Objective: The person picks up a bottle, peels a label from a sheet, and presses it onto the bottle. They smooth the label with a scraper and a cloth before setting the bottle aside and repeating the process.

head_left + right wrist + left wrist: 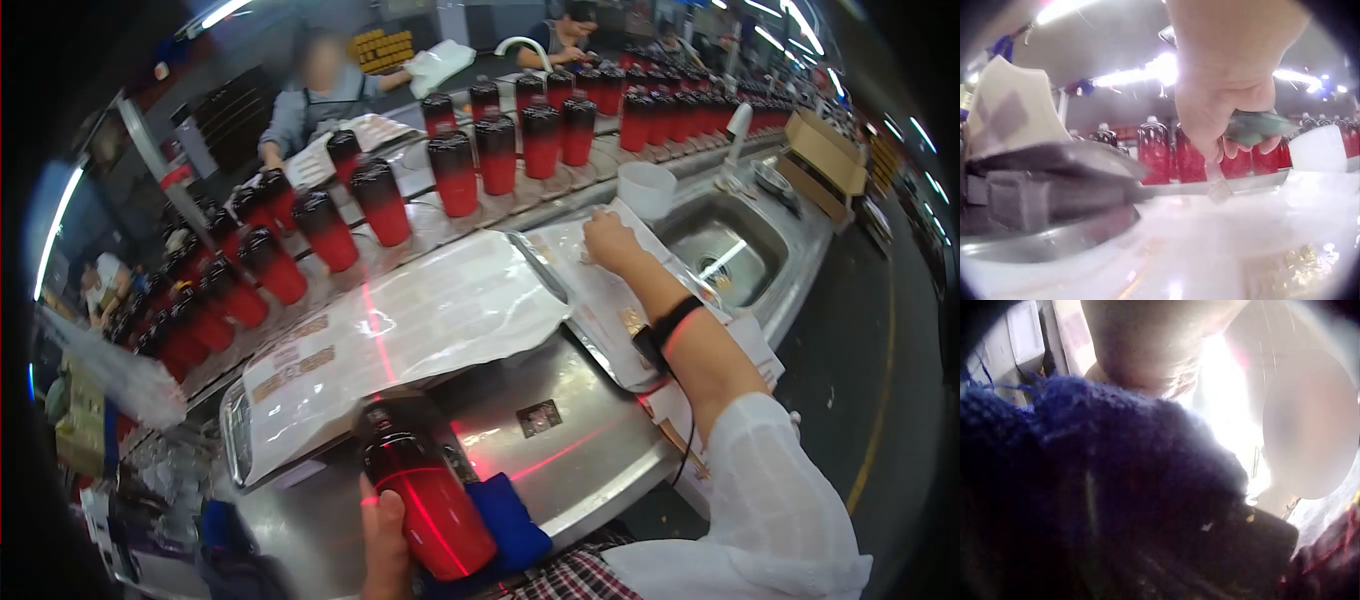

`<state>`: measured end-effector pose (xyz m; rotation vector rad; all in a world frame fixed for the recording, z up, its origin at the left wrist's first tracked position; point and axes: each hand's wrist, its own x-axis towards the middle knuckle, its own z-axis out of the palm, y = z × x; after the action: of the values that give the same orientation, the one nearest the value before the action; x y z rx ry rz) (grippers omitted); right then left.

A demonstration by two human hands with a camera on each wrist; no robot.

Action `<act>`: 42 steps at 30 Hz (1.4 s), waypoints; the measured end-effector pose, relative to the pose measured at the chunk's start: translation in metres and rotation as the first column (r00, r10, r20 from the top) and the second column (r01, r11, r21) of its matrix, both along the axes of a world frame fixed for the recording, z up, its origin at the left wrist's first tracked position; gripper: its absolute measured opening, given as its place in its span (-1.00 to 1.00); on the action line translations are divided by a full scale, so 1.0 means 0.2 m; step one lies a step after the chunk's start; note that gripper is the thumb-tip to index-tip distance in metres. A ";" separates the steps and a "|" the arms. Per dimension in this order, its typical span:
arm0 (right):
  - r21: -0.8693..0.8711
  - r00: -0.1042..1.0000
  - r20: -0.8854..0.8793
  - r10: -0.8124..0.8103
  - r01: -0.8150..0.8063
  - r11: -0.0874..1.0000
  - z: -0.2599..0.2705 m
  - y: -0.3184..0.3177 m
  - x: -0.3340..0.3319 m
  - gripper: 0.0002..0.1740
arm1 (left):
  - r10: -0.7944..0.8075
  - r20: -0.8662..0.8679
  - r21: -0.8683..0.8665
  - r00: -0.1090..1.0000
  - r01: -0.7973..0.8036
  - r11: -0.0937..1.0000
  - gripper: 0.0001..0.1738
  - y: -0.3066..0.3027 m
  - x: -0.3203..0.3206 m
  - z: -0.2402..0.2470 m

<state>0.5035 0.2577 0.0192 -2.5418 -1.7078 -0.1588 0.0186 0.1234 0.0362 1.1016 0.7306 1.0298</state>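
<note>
In the head view my left hand (387, 540) holds a glossy bottle (430, 500), black at the shoulder and fading to red, tilted over the metal counter. The thumb lies along its side; the other fingers are hidden. A blue cloth (512, 515) sits against the bottle, and in the left wrist view this cloth (1116, 444) covers most of the picture. My right hand (610, 240) reaches to a sheet (565, 265) on the right tray. In the right wrist view its curled fingers grip a flat greenish piece (1259, 127), while a fingertip meets a small translucent piece (1218, 189) on the sheet.
A large tray with a white printed sheet (430, 310) lies in front. Behind it run rows of red-black bottles (455, 180). A white tub (647, 190), a sink (735, 250) and a cardboard box (825, 165) stand right. People (325, 95) work across the line.
</note>
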 end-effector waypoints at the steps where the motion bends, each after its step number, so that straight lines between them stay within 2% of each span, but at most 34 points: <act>1: 0.073 0.996 0.000 0.091 -0.091 0.993 0.04 -0.01 -0.02 -0.73 | -0.014 0.026 -0.016 1.000 0.015 1.000 -0.29 0.01 -0.01 -0.02; 2: 0.138 0.983 0.001 0.184 -0.182 0.974 0.08 -0.02 -0.04 -0.74 | -0.026 0.050 -0.040 0.998 0.028 0.999 -0.29 0.00 -0.03 -0.03; 4: 0.157 0.892 0.203 0.403 -0.436 0.886 0.11 -0.01 -0.04 -0.81 | -0.032 0.141 -0.097 0.989 0.046 0.994 -0.23 0.00 -0.03 0.06; 6: 0.384 0.795 0.055 0.604 -0.575 0.722 0.37 -0.18 -0.31 -0.91 | -0.037 0.191 -0.172 0.981 0.071 0.983 -0.12 0.00 -0.05 0.07; 8: 0.437 0.742 -0.068 0.667 -0.579 0.689 0.51 -0.29 -0.53 -0.86 | 0.050 0.150 -0.163 0.987 -0.025 0.986 -0.10 -0.03 -0.05 0.07; 9: 0.432 0.685 -0.041 0.727 -0.644 0.631 0.56 -0.33 -0.61 -0.87 | 0.089 0.108 -0.170 0.990 -0.070 0.983 -0.08 -0.05 -0.06 0.09; 11: 0.421 0.567 0.026 0.823 -0.753 0.506 0.64 -0.39 -0.75 -0.87 | 0.101 -0.032 -0.056 0.994 -0.102 0.993 0.04 -0.09 -0.09 0.10; 12: 0.414 0.548 -0.010 0.836 -0.759 0.503 0.69 -0.43 -0.83 -0.88 | 0.119 -0.064 0.026 0.991 -0.117 0.993 0.11 -0.11 -0.10 0.07; 15: 0.415 0.477 -0.114 0.872 -0.774 0.478 0.76 -0.53 -1.01 -0.88 | 0.025 -0.033 0.274 0.999 -0.015 0.962 0.24 -0.23 -0.14 0.06; 16: 0.435 0.437 -0.141 0.888 -0.779 0.452 0.77 -0.54 -1.05 -0.88 | 0.059 -0.243 0.408 0.968 0.047 0.912 0.27 -0.25 -0.16 0.07; 18: 0.459 0.377 -0.183 0.908 -0.784 0.418 0.77 -0.56 -1.13 -0.89 | 0.207 -0.595 0.587 0.776 0.245 0.771 0.34 -0.29 -0.20 0.09; 19: 0.464 0.355 -0.195 0.914 -0.788 0.405 0.76 -0.57 -1.16 -0.89 | 0.217 -0.582 0.565 0.784 0.198 0.801 0.32 -0.30 -0.18 0.06; 22: 0.470 0.311 -0.161 0.937 -0.811 0.349 0.76 -0.58 -1.24 -0.90 | 0.259 -0.658 0.587 0.707 0.266 0.764 0.28 -0.30 -0.23 0.00; 23: 0.461 0.305 -0.159 0.939 -0.818 0.343 0.78 -0.60 -1.26 -0.88 | 0.454 -0.674 0.709 0.583 0.335 0.621 0.20 -0.29 -0.22 0.04; 26: 0.470 0.262 -0.168 0.950 -0.826 0.311 0.82 -0.64 -1.31 -0.86 | 0.554 -0.618 0.785 0.558 0.391 0.481 0.16 -0.29 -0.23 0.12; 29: 0.478 0.239 -0.172 0.956 -0.828 0.294 0.83 -0.65 -1.33 -0.86 | 0.259 -0.602 0.555 0.756 0.163 0.816 0.16 -0.26 -0.22 0.02; 32: 0.477 0.235 -0.160 0.959 -0.832 0.283 0.83 -0.67 -1.34 -0.86 | 0.449 -0.634 0.736 0.630 0.312 0.601 0.18 -0.26 -0.23 0.06; 35: 0.481 0.211 -0.157 0.965 -0.837 0.262 0.84 -0.67 -1.35 -0.85 | 0.505 -0.598 0.778 0.623 0.300 0.552 0.20 -0.25 -0.22 0.12; 38: 0.493 0.198 -0.183 0.963 -0.829 0.264 0.84 -0.68 -1.38 -0.85 | 0.238 -0.526 0.599 0.816 0.157 0.785 0.22 -0.24 -0.20 0.03; 41: 0.496 0.184 -0.221 0.958 -0.824 0.272 0.85 -0.69 -1.40 -0.85 | 0.466 -0.637 0.742 0.614 0.326 0.586 0.29 -0.24 -0.22 0.13; 42: 0.499 0.171 -0.228 0.958 -0.824 0.266 0.85 -0.69 -1.41 -0.86 | 0.502 -0.621 0.768 0.602 0.342 0.541 0.28 -0.23 -0.22 0.15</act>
<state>0.2221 0.1202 0.1892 -0.8022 -2.3590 0.3196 -0.0255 0.0772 0.0654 2.5736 1.0316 0.9398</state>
